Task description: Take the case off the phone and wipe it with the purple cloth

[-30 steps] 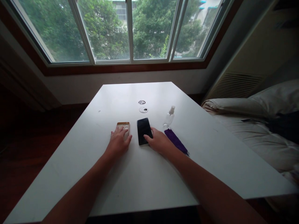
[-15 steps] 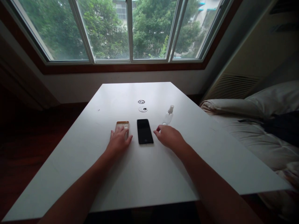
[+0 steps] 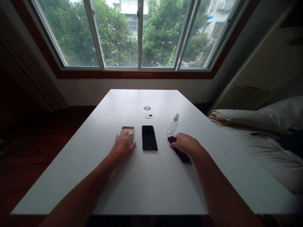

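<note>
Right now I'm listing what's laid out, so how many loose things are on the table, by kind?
Phone: 1
Phone case: 1
Spray bottle: 1
Purple cloth: 1
Small round discs: 2
Total: 6

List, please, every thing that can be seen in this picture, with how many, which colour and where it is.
table: 1, white, under the window
phone: 1, black, flat at table middle
phone case: 1, gold-brown, left of the phone
spray bottle: 1, clear, right of the phone
cloth: 1, purple, near the bottle
round discs: 2, grey, behind the phone
window: 1, trees outside
bed: 1, pale, far right
left hand: flat on the case
right hand: on the cloth
</note>
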A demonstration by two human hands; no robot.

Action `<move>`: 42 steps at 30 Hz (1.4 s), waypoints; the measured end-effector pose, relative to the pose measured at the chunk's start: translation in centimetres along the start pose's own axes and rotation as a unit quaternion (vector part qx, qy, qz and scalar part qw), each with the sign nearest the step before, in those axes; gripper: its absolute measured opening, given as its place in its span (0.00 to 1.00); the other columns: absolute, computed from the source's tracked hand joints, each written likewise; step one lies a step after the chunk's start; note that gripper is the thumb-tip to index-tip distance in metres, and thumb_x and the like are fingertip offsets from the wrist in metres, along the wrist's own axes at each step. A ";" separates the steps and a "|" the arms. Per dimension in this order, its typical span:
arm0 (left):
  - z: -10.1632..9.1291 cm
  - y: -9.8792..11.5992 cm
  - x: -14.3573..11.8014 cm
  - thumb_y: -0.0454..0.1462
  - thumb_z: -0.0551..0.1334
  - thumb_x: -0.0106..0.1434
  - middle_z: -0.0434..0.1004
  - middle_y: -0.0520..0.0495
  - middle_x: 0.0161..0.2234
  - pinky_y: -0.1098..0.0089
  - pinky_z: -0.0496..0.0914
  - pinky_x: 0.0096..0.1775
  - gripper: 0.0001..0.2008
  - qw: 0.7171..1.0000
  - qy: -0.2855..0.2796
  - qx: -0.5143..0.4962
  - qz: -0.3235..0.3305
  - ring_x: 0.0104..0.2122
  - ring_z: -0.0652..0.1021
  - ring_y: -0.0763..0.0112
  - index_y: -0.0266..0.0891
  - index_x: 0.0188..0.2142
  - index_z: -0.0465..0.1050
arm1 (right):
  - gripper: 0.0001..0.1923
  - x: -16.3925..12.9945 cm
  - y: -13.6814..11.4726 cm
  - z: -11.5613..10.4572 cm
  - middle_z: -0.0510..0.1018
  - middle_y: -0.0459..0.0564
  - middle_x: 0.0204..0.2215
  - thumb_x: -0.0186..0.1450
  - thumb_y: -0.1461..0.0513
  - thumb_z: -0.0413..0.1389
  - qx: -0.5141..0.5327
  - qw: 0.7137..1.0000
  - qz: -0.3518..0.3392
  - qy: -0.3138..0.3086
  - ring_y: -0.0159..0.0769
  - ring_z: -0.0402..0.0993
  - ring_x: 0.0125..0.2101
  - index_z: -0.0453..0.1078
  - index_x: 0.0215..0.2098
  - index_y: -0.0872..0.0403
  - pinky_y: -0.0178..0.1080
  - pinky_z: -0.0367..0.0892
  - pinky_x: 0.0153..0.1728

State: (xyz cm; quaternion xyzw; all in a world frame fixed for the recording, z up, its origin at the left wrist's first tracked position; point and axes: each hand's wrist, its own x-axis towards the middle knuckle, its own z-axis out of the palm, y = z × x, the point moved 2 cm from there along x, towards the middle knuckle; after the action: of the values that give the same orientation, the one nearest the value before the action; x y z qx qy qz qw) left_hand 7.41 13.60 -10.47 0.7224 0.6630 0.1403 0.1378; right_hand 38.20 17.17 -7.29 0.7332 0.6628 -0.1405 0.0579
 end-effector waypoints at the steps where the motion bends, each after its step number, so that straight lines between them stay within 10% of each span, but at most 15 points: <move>1: -0.1 0.0 0.0 0.41 0.59 0.67 0.54 0.39 0.70 0.45 0.44 0.68 0.29 1.000 0.001 -0.008 -0.002 0.70 0.56 0.54 0.36 0.66 0.64 | 0.24 0.1 -0.1 0.2 0.78 0.57 0.38 0.58 0.49 0.64 0.012 1.000 -0.010 -0.004 0.47 0.77 0.36 0.75 0.44 0.58 0.41 0.64 0.32; 7: -1.7 1.0 -0.6 0.34 0.61 0.62 0.63 0.40 0.65 0.41 0.40 0.67 0.32 0.998 0.006 -0.068 0.005 0.65 0.64 0.53 0.37 0.66 0.62 | 0.18 -0.3 -1.7 0.7 0.78 0.54 0.35 0.56 0.53 0.65 0.102 0.992 -0.072 -0.021 0.43 0.75 0.32 0.75 0.39 0.56 0.40 0.63 0.29; 11: -2.8 1.3 -1.0 0.33 0.62 0.60 0.73 0.40 0.58 0.48 0.58 0.63 0.29 0.995 0.015 -0.103 -0.003 0.56 0.75 0.53 0.39 0.63 0.68 | 0.16 -1.3 -3.3 -0.4 0.79 0.55 0.36 0.64 0.51 0.59 0.183 0.978 -0.068 0.076 0.42 0.76 0.33 0.72 0.42 0.55 0.39 0.64 0.30; 17: -3.2 0.5 -1.2 0.32 0.59 0.62 0.79 0.42 0.49 0.66 0.73 0.46 0.26 0.983 0.101 -0.154 0.020 0.43 0.80 0.62 0.40 0.60 0.72 | 0.19 -2.4 -5.3 -0.6 0.79 0.51 0.36 0.67 0.47 0.56 0.352 0.908 -0.106 0.200 0.38 0.76 0.30 0.69 0.44 0.53 0.38 0.69 0.30; 25: -3.3 0.5 -1.3 0.31 0.57 0.64 0.78 0.43 0.51 0.62 0.73 0.51 0.21 0.979 0.123 -0.154 0.053 0.47 0.80 0.59 0.40 0.55 0.76 | 0.21 -3.5 -7.3 0.8 0.79 0.54 0.37 0.66 0.47 0.59 0.429 0.848 -0.154 0.271 0.41 0.79 0.34 0.69 0.45 0.55 0.41 0.75 0.33; 42: -4.5 0.3 -1.6 0.38 0.59 0.69 0.79 0.42 0.44 0.67 0.74 0.40 0.10 0.934 0.239 -0.264 0.027 0.42 0.79 0.63 0.37 0.47 0.73 | 0.24 -2.7 -9.0 2.9 0.76 0.54 0.46 0.65 0.48 0.62 0.710 0.672 -0.141 0.158 0.44 0.77 0.49 0.60 0.46 0.55 0.48 0.80 0.43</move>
State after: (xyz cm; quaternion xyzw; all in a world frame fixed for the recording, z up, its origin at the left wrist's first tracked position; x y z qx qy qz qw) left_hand 5.84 12.06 -6.25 0.6230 0.5956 0.4820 0.1574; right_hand 28.70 14.83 -8.35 0.4620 0.4581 -0.4576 -0.6061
